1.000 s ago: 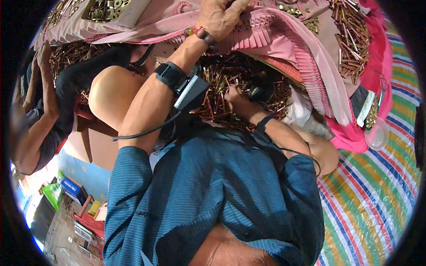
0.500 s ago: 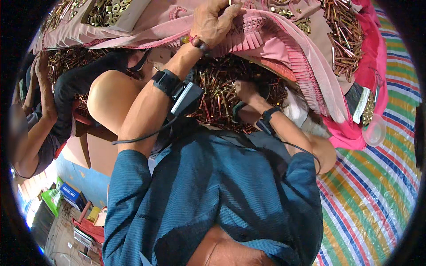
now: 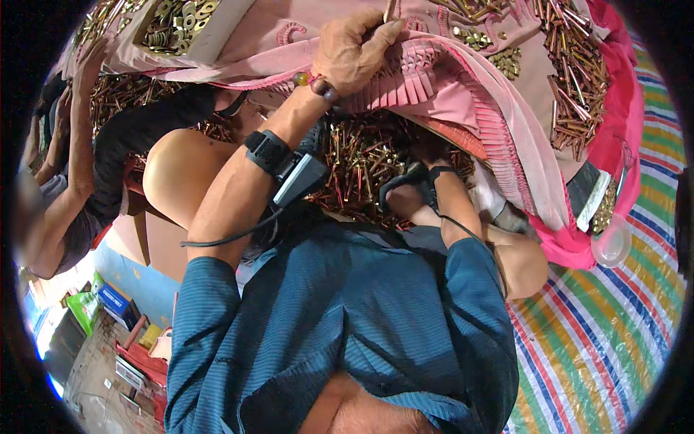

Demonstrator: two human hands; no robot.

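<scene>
My left hand (image 3: 354, 52) is closed above the pink cloth (image 3: 499, 137). A slender copper-coloured metal bolt (image 3: 390, 10) is pinched between its thumb and fingers, its far end cut off by the picture's top edge. Lower down, my right hand (image 3: 431, 150) reaches into shadow under the fold of cloth, over a heap of similar bolts (image 3: 354, 163). Shadow hides its fingers. A bare foot in a dark sandal (image 3: 405, 195) lies beside my right wrist.
A box (image 3: 220, 29) of brass-coloured washers (image 3: 177, 25) stands at upper left. More bolts (image 3: 575, 79) and small brass-coloured nuts (image 3: 506, 64) lie on the cloth at right. A clear plastic cup (image 3: 611, 242) rests by the striped sheet (image 3: 600, 340). A co-worker's arms (image 3: 81, 130) show at left.
My right hand has moved farther forward into the shadow under the cloth. My left hand stays above the cloth, and the bolt in it shows more. The co-worker's hand at left has risen.
</scene>
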